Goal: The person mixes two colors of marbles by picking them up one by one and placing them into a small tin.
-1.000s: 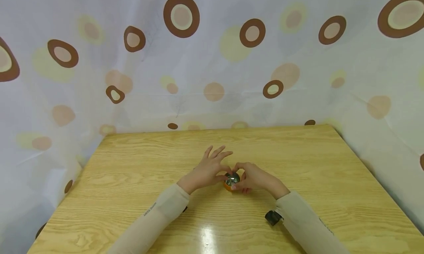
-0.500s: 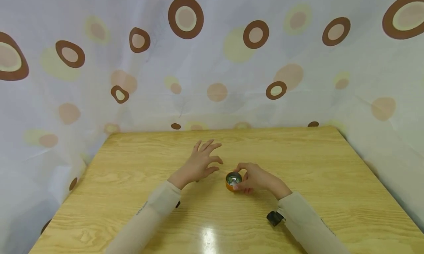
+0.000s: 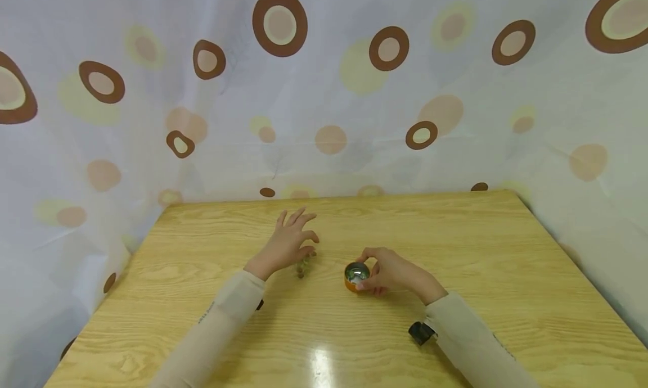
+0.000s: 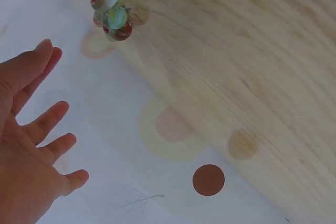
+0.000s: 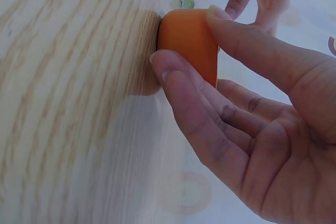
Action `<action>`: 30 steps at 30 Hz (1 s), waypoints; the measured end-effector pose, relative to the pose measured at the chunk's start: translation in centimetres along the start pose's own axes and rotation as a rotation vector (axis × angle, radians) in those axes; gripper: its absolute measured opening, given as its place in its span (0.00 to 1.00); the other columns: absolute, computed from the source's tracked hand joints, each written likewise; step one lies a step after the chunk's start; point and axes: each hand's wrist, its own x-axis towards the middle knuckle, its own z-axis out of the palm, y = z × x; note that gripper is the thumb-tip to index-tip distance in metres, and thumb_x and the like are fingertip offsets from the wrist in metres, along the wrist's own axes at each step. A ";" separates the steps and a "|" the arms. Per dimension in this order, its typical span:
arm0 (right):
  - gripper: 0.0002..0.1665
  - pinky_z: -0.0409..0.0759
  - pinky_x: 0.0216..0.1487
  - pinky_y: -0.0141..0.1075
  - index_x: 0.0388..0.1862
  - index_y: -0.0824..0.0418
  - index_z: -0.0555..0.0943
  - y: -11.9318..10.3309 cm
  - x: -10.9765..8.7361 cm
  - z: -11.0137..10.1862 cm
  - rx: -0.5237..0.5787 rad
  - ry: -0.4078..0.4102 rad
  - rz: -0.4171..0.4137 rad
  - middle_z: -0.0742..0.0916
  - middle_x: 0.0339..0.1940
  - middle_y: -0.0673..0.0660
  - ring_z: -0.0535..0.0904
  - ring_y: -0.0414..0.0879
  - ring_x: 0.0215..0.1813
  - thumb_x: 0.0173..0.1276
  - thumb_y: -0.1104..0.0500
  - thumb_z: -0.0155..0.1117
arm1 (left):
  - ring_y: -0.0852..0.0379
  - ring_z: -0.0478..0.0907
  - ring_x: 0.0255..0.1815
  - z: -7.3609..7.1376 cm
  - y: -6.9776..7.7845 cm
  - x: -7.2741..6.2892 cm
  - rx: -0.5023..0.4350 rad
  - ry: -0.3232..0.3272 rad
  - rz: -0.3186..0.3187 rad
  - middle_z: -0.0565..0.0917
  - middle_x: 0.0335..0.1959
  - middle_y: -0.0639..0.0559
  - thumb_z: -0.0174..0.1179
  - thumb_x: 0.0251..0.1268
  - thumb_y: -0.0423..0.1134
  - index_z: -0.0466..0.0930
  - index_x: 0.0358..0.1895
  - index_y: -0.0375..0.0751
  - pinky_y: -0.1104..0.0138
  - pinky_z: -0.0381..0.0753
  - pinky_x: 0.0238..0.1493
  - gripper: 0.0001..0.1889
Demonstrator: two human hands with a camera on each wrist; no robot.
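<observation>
A small orange cup (image 3: 350, 285) with a shiny metallic inside stands upright on the table. My right hand (image 3: 392, 271) grips it from the right, thumb on the near side and fingers on the far side; the right wrist view shows fingertips pressed on its orange wall (image 5: 184, 30). Left of the cup, my left hand (image 3: 286, 244) hovers with fingers spread, thumb and index apart, holding nothing. Several glass marbles (image 3: 301, 269) lie clustered beside its thumb, partly hidden by it in the head view. The left wrist view shows these red, green and clear marbles (image 4: 113, 11) apart from the fingers.
The wooden table (image 3: 455, 230) reaches back to a white curtain (image 3: 324, 95) with brown and yellow spots, which also hangs at both sides. A black wrist device (image 3: 421, 332) sits under the right sleeve.
My left hand has moved left, away from the cup's mouth, to above the marbles, which have come into view. My right hand keeps its grip on the cup in the same place.
</observation>
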 end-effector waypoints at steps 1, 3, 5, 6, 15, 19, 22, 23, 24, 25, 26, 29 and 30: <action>0.30 0.83 0.27 0.42 0.58 0.68 0.71 0.0 0.0 0.0 -0.002 -0.001 -0.007 0.85 0.22 0.58 0.82 0.53 0.22 0.61 0.59 0.71 | 0.36 0.52 0.74 0.0 -0.1 0.0 0.007 -0.014 -0.010 0.66 0.69 0.40 0.69 0.57 0.39 0.85 0.40 0.46 0.36 0.44 0.68 0.08; 0.30 0.82 0.26 0.42 0.58 0.69 0.71 -0.2 -0.1 -0.1 -0.003 -0.001 -0.015 0.85 0.22 0.58 0.82 0.53 0.22 0.61 0.59 0.71 | 0.36 0.51 0.74 0.0 -0.3 0.2 0.022 -0.036 -0.020 0.66 0.69 0.40 0.69 0.57 0.39 0.85 0.40 0.47 0.36 0.43 0.69 0.08; 0.30 0.82 0.26 0.42 0.58 0.69 0.71 -0.3 -0.1 -0.2 -0.002 0.000 -0.018 0.85 0.22 0.59 0.82 0.53 0.22 0.61 0.60 0.71 | 0.37 0.51 0.74 0.0 -0.4 0.3 0.042 -0.059 -0.023 0.66 0.70 0.41 0.69 0.58 0.40 0.85 0.40 0.48 0.37 0.42 0.69 0.08; 0.30 0.82 0.26 0.42 0.58 0.69 0.71 -0.3 -0.1 -0.2 -0.004 0.001 -0.018 0.85 0.22 0.59 0.82 0.53 0.22 0.61 0.60 0.71 | 0.37 0.51 0.74 0.0 -0.5 0.4 0.046 -0.072 -0.023 0.66 0.70 0.41 0.69 0.58 0.40 0.85 0.40 0.48 0.37 0.42 0.69 0.08; 0.29 0.82 0.26 0.42 0.57 0.67 0.72 0.0 0.0 0.1 -0.019 -0.005 0.000 0.84 0.22 0.58 0.82 0.53 0.21 0.61 0.58 0.72 | 0.37 0.49 0.75 0.7 -0.5 0.9 0.080 -0.192 -0.021 0.64 0.71 0.41 0.68 0.59 0.42 0.86 0.40 0.50 0.37 0.39 0.69 0.07; 0.29 0.82 0.26 0.42 0.57 0.68 0.72 -0.1 -0.1 0.1 -0.021 -0.005 -0.005 0.84 0.21 0.57 0.82 0.52 0.21 0.61 0.59 0.71 | 0.37 0.50 0.75 0.9 -0.4 1.1 0.090 -0.205 -0.024 0.64 0.71 0.42 0.69 0.58 0.43 0.86 0.38 0.51 0.37 0.40 0.69 0.06; 0.29 0.82 0.26 0.43 0.58 0.68 0.72 -0.1 -0.1 0.1 -0.025 -0.003 -0.009 0.84 0.21 0.57 0.82 0.53 0.22 0.61 0.59 0.71 | 0.38 0.49 0.75 0.9 -0.3 1.2 0.104 -0.218 -0.030 0.64 0.71 0.42 0.69 0.57 0.44 0.86 0.36 0.51 0.37 0.40 0.70 0.06; 0.29 0.82 0.26 0.43 0.58 0.68 0.72 -0.1 -0.1 0.1 -0.023 -0.002 -0.007 0.84 0.21 0.57 0.82 0.53 0.22 0.61 0.59 0.71 | 0.38 0.49 0.75 0.9 -0.3 1.2 0.107 -0.223 -0.032 0.64 0.71 0.42 0.69 0.57 0.44 0.86 0.36 0.51 0.37 0.40 0.70 0.06; 0.29 0.82 0.26 0.43 0.58 0.68 0.72 -0.1 0.0 0.1 -0.023 -0.003 -0.007 0.84 0.21 0.57 0.82 0.53 0.22 0.61 0.59 0.71 | 0.38 0.49 0.75 0.9 -0.3 1.2 0.108 -0.227 -0.033 0.64 0.71 0.42 0.69 0.57 0.44 0.86 0.36 0.51 0.37 0.40 0.70 0.06; 0.29 0.82 0.26 0.43 0.58 0.68 0.72 -0.1 0.0 0.1 -0.024 -0.003 -0.009 0.84 0.21 0.57 0.82 0.53 0.22 0.61 0.59 0.71 | 0.38 0.49 0.75 1.0 -0.3 1.3 0.105 -0.231 -0.034 0.64 0.71 0.42 0.69 0.57 0.44 0.86 0.36 0.51 0.37 0.39 0.70 0.06; 0.29 0.82 0.26 0.43 0.58 0.68 0.72 -0.1 0.0 0.1 -0.024 -0.004 -0.010 0.84 0.21 0.57 0.82 0.53 0.22 0.61 0.59 0.71 | 0.38 0.49 0.75 1.0 -0.3 1.3 0.104 -0.235 -0.034 0.64 0.71 0.42 0.69 0.56 0.44 0.86 0.36 0.51 0.37 0.39 0.70 0.06; 0.29 0.82 0.26 0.43 0.58 0.68 0.72 0.0 0.1 0.1 -0.020 -0.003 -0.004 0.84 0.21 0.57 0.82 0.53 0.22 0.61 0.59 0.71 | 0.37 0.50 0.75 1.2 -0.3 1.4 0.096 -0.242 -0.032 0.64 0.71 0.42 0.70 0.56 0.44 0.86 0.36 0.51 0.37 0.39 0.69 0.06; 0.29 0.82 0.25 0.43 0.58 0.68 0.72 0.0 0.1 0.1 -0.019 -0.002 -0.002 0.84 0.21 0.57 0.82 0.53 0.21 0.61 0.59 0.71 | 0.37 0.49 0.75 1.2 -0.3 1.5 0.093 -0.246 -0.033 0.64 0.71 0.42 0.70 0.55 0.44 0.86 0.36 0.51 0.37 0.39 0.69 0.06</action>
